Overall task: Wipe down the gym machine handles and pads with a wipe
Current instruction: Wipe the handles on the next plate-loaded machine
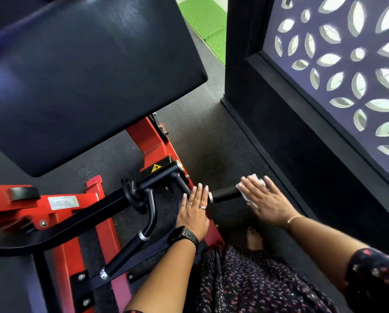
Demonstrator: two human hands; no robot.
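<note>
Right hand: grip open, fingers straight, pressing a white wipe flat onto the outer end of the black handle. Left hand: grip open, laid flat over the handle's inner end (holds nothing). Black pad sits beyond the handle.

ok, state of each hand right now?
Left hand: open, fingers straight, laid at the inner end of the black cylindrical handle grip.
Right hand: open, straight fingers pressing the white crumpled wipe onto that grip's outer end.
</note>
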